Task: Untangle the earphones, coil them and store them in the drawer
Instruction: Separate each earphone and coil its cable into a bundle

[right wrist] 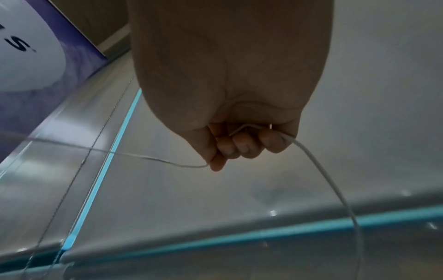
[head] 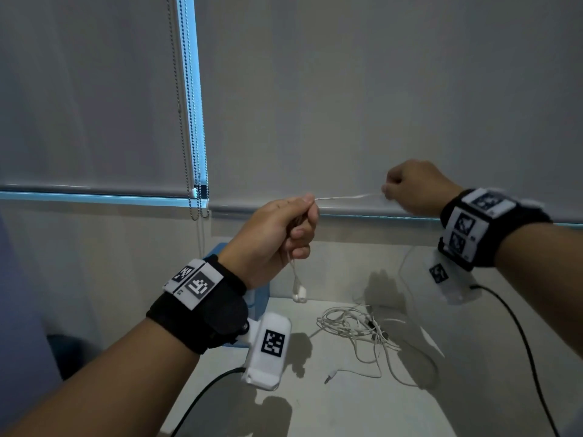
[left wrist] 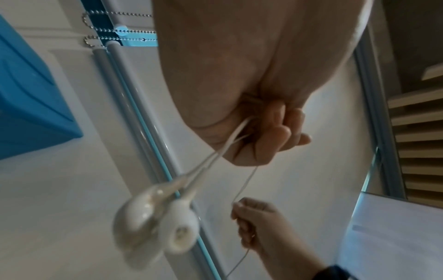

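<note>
My left hand [head: 284,228] is raised above the table and grips a white earphone cable; its two earbuds [head: 299,293] dangle below the fist, seen close as earbuds [left wrist: 158,221] in the left wrist view. A stretch of cable [head: 347,196] runs taut to my right hand [head: 410,187], which pinches it with curled fingers [right wrist: 239,145]. From the right hand the cable [right wrist: 335,180] drops away. A tangled pile of white earphones [head: 356,326] lies on the table below, with a jack plug [head: 329,378] at the near side.
The white table [head: 362,411] stands against a wall with drawn roller blinds [head: 347,105] and bead chains [head: 195,171]. A blue container [left wrist: 28,106] stands at the table's far left. Black wrist-camera cables [head: 517,335] hang over the table.
</note>
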`<move>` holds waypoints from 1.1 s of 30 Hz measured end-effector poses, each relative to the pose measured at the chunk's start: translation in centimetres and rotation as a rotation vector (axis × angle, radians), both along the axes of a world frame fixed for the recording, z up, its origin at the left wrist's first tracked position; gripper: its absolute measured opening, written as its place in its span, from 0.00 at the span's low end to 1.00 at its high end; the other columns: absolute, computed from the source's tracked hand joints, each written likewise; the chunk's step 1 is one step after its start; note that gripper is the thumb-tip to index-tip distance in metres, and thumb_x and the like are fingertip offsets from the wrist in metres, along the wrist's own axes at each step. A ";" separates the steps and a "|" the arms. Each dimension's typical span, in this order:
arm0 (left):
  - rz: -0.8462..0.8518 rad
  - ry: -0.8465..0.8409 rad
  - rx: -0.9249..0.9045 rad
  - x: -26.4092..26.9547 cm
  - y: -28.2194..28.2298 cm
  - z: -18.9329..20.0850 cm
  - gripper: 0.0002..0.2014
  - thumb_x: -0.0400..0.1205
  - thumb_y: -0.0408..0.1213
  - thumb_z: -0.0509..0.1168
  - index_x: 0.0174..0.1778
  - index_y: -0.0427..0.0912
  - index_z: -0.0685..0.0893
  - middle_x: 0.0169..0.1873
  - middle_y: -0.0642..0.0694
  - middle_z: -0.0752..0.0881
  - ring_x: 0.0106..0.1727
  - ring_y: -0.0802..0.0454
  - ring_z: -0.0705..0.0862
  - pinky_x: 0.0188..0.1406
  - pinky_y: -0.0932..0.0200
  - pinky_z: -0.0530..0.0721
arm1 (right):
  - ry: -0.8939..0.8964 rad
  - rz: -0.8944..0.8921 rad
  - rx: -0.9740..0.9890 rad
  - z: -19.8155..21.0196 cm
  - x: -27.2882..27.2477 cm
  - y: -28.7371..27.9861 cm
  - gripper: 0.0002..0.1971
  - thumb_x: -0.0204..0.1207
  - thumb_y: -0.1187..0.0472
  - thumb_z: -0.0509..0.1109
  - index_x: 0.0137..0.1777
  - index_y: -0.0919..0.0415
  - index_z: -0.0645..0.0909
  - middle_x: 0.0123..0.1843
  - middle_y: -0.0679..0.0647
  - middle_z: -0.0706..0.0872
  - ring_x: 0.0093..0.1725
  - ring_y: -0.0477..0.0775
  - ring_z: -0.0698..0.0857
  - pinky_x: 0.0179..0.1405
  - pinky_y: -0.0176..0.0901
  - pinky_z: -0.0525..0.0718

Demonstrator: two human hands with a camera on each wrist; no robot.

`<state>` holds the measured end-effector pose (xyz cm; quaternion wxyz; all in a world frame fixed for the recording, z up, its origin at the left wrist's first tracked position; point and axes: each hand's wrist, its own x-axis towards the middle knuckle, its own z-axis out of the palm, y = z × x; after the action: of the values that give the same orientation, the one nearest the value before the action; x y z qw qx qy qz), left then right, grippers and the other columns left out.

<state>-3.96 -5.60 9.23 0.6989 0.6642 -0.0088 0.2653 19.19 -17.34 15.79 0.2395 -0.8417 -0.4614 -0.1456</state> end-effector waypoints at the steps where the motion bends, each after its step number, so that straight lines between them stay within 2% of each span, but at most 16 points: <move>1: 0.009 -0.010 -0.004 0.0 0.0 0.1 0.20 0.93 0.43 0.54 0.36 0.42 0.78 0.21 0.51 0.66 0.21 0.57 0.61 0.20 0.65 0.67 | 0.020 0.012 -0.037 -1.3 0.0 0.1 0.11 0.85 0.61 0.67 0.43 0.64 0.87 0.42 0.60 0.86 0.46 0.59 0.80 0.42 0.42 0.71; 3: 0.035 -0.020 -0.006 0.2 0.0 0.4 0.22 0.93 0.45 0.54 0.33 0.42 0.77 0.20 0.51 0.66 0.21 0.57 0.61 0.21 0.64 0.66 | 0.088 0.051 -0.161 -3.9 -0.1 0.2 0.10 0.83 0.61 0.69 0.41 0.61 0.86 0.36 0.54 0.84 0.43 0.58 0.81 0.34 0.42 0.71; 5: 0.056 -0.021 -0.003 0.4 -0.1 0.5 0.22 0.93 0.46 0.55 0.35 0.42 0.79 0.20 0.51 0.67 0.20 0.57 0.62 0.21 0.64 0.67 | 0.230 0.148 -0.309 -5.9 -0.8 0.4 0.08 0.83 0.62 0.70 0.41 0.57 0.86 0.37 0.51 0.85 0.42 0.57 0.84 0.36 0.40 0.76; 7: 0.048 -0.015 0.005 0.6 -0.1 0.4 0.20 0.93 0.44 0.55 0.39 0.40 0.82 0.21 0.51 0.69 0.20 0.59 0.64 0.21 0.65 0.71 | 0.373 0.321 -0.343 -7.3 -2.2 0.7 0.09 0.79 0.70 0.70 0.49 0.56 0.87 0.49 0.54 0.90 0.54 0.58 0.87 0.50 0.43 0.82; 9: 0.013 0.000 0.006 0.8 -0.1 0.2 0.18 0.93 0.41 0.55 0.44 0.37 0.84 0.22 0.50 0.72 0.19 0.59 0.66 0.22 0.65 0.74 | 0.562 0.536 -0.208 -7.7 -4.5 0.9 0.19 0.72 0.76 0.67 0.59 0.59 0.86 0.60 0.52 0.90 0.65 0.55 0.86 0.62 0.48 0.83; 10: -0.004 0.008 0.006 0.9 -0.1 0.2 0.17 0.93 0.39 0.54 0.45 0.36 0.84 0.23 0.49 0.72 0.20 0.59 0.68 0.22 0.65 0.75 | 0.672 0.656 -0.132 -7.7 -5.6 1.0 0.22 0.68 0.77 0.65 0.59 0.58 0.86 0.61 0.49 0.91 0.66 0.52 0.86 0.64 0.48 0.82; 12: -0.031 0.022 0.010 0.9 0.0 -0.1 0.16 0.92 0.36 0.54 0.48 0.34 0.85 0.25 0.47 0.74 0.21 0.58 0.70 0.24 0.63 0.77 | 0.822 0.820 -0.003 -7.4 -7.5 1.5 0.21 0.68 0.76 0.64 0.48 0.49 0.86 0.54 0.46 0.92 0.59 0.49 0.88 0.67 0.51 0.80; 14: -0.039 0.032 0.009 0.7 0.2 -0.2 0.15 0.91 0.35 0.54 0.50 0.33 0.85 0.26 0.47 0.74 0.22 0.57 0.70 0.25 0.62 0.76 | 0.880 0.844 0.088 -7.2 -8.3 2.0 0.17 0.76 0.74 0.65 0.41 0.49 0.84 0.46 0.48 0.92 0.50 0.52 0.87 0.69 0.60 0.80; 16: -0.033 0.044 -0.017 0.5 0.4 -0.2 0.14 0.91 0.35 0.54 0.49 0.35 0.84 0.26 0.48 0.71 0.22 0.58 0.67 0.22 0.64 0.70 | 0.923 0.832 0.135 -7.4 -8.4 2.2 0.14 0.87 0.71 0.62 0.46 0.56 0.84 0.36 0.52 0.85 0.38 0.54 0.81 0.52 0.52 0.85; 19: 0.018 0.064 -0.054 0.1 0.9 0.1 0.16 0.91 0.40 0.56 0.41 0.42 0.82 0.23 0.52 0.62 0.21 0.59 0.57 0.18 0.65 0.55 | 0.896 0.745 0.155 -8.2 -7.7 2.3 0.13 0.92 0.61 0.57 0.50 0.61 0.82 0.27 0.47 0.66 0.26 0.47 0.65 0.29 0.40 0.70; 21: 0.038 0.056 -0.056 -0.1 1.1 0.4 0.16 0.92 0.42 0.57 0.42 0.43 0.83 0.23 0.54 0.60 0.23 0.57 0.52 0.18 0.64 0.52 | 0.863 0.716 0.117 -8.8 -7.4 2.2 0.15 0.93 0.57 0.56 0.50 0.61 0.81 0.27 0.45 0.65 0.26 0.46 0.62 0.26 0.37 0.63; 25: 0.050 -0.019 -0.126 0.1 1.3 0.4 0.16 0.93 0.36 0.53 0.69 0.34 0.82 0.25 0.52 0.63 0.22 0.59 0.54 0.16 0.67 0.53 | 0.439 0.687 -0.043 -9.4 -8.1 1.5 0.17 0.92 0.54 0.55 0.48 0.59 0.81 0.28 0.42 0.71 0.28 0.43 0.69 0.31 0.40 0.70; 27: 0.079 -0.080 -0.167 0.3 1.2 0.2 0.18 0.93 0.33 0.53 0.76 0.32 0.77 0.29 0.50 0.78 0.22 0.62 0.69 0.16 0.71 0.68 | 0.266 0.667 -0.137 -9.3 -8.9 1.0 0.16 0.92 0.53 0.56 0.47 0.57 0.81 0.32 0.45 0.74 0.31 0.43 0.72 0.36 0.41 0.72; 29: 0.083 -0.129 -0.248 0.5 1.3 0.0 0.18 0.92 0.28 0.54 0.78 0.29 0.73 0.45 0.40 0.92 0.38 0.55 0.91 0.34 0.69 0.88 | 0.159 0.669 -0.223 -9.0 -9.6 0.6 0.16 0.92 0.52 0.55 0.46 0.55 0.81 0.35 0.46 0.78 0.35 0.46 0.75 0.40 0.43 0.75; 31: 0.074 -0.152 -0.304 0.7 1.5 -0.4 0.19 0.91 0.23 0.53 0.80 0.27 0.68 0.61 0.30 0.89 0.60 0.44 0.92 0.57 0.61 0.90 | 0.109 0.681 -0.277 -8.4 -10.2 0.2 0.17 0.92 0.52 0.56 0.45 0.54 0.81 0.35 0.44 0.79 0.36 0.43 0.77 0.40 0.39 0.75; 33: 0.109 -0.130 -0.245 1.0 1.7 -0.9 0.22 0.91 0.20 0.52 0.82 0.27 0.65 0.66 0.29 0.87 0.65 0.43 0.90 0.62 0.59 0.88 | 0.081 0.708 -0.255 -7.2 -10.5 -0.3 0.17 0.91 0.54 0.58 0.43 0.55 0.82 0.34 0.40 0.80 0.36 0.40 0.78 0.39 0.33 0.72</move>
<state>-2.95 -3.93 8.37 0.7572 0.5547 0.0144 0.3446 8.73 -17.66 8.59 0.1863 -0.6583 -0.7283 0.0385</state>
